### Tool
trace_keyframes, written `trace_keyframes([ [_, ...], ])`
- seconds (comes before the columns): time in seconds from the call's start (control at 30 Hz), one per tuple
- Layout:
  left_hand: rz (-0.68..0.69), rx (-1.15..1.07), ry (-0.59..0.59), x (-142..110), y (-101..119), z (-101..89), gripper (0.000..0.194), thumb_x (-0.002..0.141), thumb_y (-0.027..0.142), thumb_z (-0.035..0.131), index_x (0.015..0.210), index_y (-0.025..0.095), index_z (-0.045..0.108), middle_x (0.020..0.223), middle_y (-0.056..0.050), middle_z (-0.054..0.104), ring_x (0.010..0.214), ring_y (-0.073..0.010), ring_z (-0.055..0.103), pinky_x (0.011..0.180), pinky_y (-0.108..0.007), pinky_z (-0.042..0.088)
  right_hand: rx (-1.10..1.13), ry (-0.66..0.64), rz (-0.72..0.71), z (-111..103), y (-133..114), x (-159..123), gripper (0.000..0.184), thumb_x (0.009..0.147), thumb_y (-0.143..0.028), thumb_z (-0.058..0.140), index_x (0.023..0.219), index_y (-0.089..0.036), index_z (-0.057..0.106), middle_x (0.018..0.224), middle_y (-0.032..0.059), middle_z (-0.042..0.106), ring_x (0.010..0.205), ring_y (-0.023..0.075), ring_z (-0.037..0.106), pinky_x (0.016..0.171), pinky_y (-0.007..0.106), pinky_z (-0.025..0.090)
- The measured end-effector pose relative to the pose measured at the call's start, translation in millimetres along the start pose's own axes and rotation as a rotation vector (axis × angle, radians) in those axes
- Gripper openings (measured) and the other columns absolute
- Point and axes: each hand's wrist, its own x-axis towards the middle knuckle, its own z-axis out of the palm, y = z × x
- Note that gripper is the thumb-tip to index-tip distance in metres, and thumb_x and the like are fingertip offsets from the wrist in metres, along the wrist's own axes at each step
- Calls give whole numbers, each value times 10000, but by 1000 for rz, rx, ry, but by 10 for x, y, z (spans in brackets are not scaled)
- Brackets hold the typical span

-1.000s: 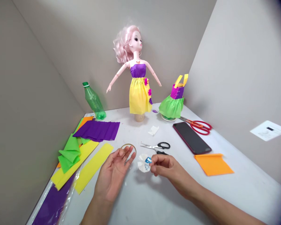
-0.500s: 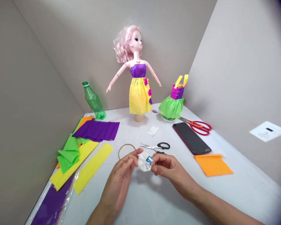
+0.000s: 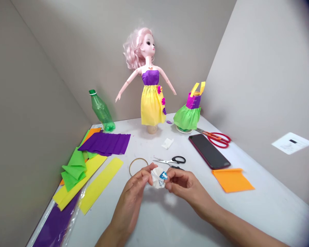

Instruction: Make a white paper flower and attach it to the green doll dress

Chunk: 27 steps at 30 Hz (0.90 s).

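Between my hands, above the front middle of the table, is a small round piece of pleated white paper [image 3: 156, 176] with a blue-and-white printed patch [image 3: 163, 175] on its right side. My left hand [image 3: 137, 192] pinches the left edge of the paper between thumb and fingers. On the other side my right hand [image 3: 182, 183] closes its fingertips at the blue patch. Just beyond the fingers lie small black-handled scissors [image 3: 179, 160], partly covered by my right hand. A thin gold-coloured ring [image 3: 130, 164] rests behind my left fingers.
A doll [image 3: 151, 103] in a purple-and-yellow dress stands at the back, beside a small green-skirted dress [image 3: 186, 116]. Left are a green bottle [image 3: 101, 111] and coloured sheets [image 3: 103, 185]. Right are a phone [image 3: 208, 152], red-handled scissors [image 3: 217, 139] and orange paper [image 3: 233, 181].
The white paper has turned and bent slightly between my fingers, its outline now less round. Both hands keep their hold, and the whole view has shifted a little.
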Motion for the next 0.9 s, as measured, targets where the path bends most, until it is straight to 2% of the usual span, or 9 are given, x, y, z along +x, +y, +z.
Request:
trace_keyframes([
  [0.13, -5, 8, -7, 4, -12, -7, 226, 912, 308, 520, 717, 208, 575, 1296, -50, 584, 1373, -253, 347, 1119, -369, 187, -27, -3, -29, -1, 5, -10, 158, 806, -327, 681, 761, -186, 624, 762, 7, 564, 740, 154, 484, 680, 269, 368],
  [0.23, 8, 24, -23, 14, -10, -7, 230, 923, 293, 510, 720, 207, 574, 1159, -49, 610, 1333, -239, 366, 1089, -335, 210, -49, -7, -45, -5, 10, -24, 141, 819, -313, 666, 767, -189, 623, 771, 6, 568, 755, 156, 492, 693, 269, 373],
  [0.37, 12, 36, -79, 25, 2, 8, 224, 933, 295, 509, 735, 206, 562, 904, -18, 563, 1051, -204, 497, 943, -275, 312, -65, -8, -62, -7, 1, -25, 127, 828, -299, 656, 767, -192, 623, 775, 4, 572, 765, 157, 501, 708, 270, 377],
  [0.47, 6, 58, -80, 29, 4, 16, 233, 941, 302, 508, 733, 203, 542, 804, 4, 500, 871, -170, 470, 826, -245, 328, -75, -13, -69, -6, -8, -12, 119, 834, -283, 646, 763, -190, 624, 770, 1, 565, 766, 154, 503, 712, 268, 379],
  [0.73, 3, 78, -71, 47, -24, -2, 223, 932, 309, 538, 745, 189, 556, 811, 8, 492, 855, -160, 438, 815, -245, 318, -74, -9, -69, -10, 14, -9, 101, 829, -267, 652, 778, -184, 629, 773, -2, 572, 757, 144, 505, 696, 257, 379],
  [0.9, -9, -30, -109, 44, -16, -6, 205, 941, 284, 523, 767, 182, 563, 842, -10, 522, 893, -171, 457, 859, -273, 334, -12, -7, -41, -4, -1, -13, 124, 813, -288, 678, 778, -176, 637, 768, 0, 580, 737, 134, 496, 674, 248, 369],
])
